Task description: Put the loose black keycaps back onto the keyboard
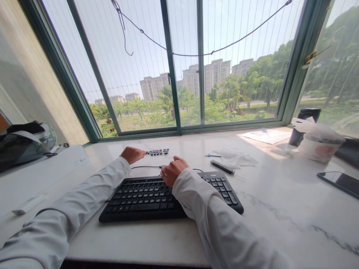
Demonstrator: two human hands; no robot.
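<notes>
A black keyboard lies in front of me on the white marble-patterned surface. Beyond its upper left edge, small dark keycaps are set out in short rows. My left hand is at the left end of these rows, fingers drawn together, its tips at the nearest keycaps. Over the keyboard's upper middle, my right hand is curled with its fingertips down by the top row of keys. What either hand pinches, if anything, is too small or hidden to make out. My right forearm covers part of the keyboard.
Right of the keycaps lie a blue-tipped tool, a dark pen-like tool and a crumpled clear plastic bag. Farther right are a paper sheet, a white tub and a phone. A helmet sits at left.
</notes>
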